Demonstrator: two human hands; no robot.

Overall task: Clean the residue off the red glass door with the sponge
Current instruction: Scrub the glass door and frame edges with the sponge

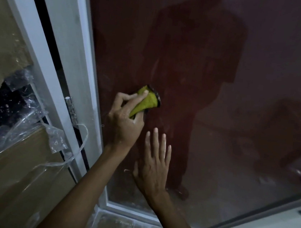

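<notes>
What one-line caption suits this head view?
Left hand scrubs the red glass door with a yellow-green sponge; right hand rests flat.

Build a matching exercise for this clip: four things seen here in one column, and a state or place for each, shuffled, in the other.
Things:
1. sponge
2. right hand
3. hinge
4. plastic wrap

States or places:
A. fingers straight, flat on the red glass door
B. torn, over the brown panel at left
C. yellow-green, gripped by the left hand against the glass
D. metal, on the white frame

Pairs: 1-C, 2-A, 3-D, 4-B
</notes>
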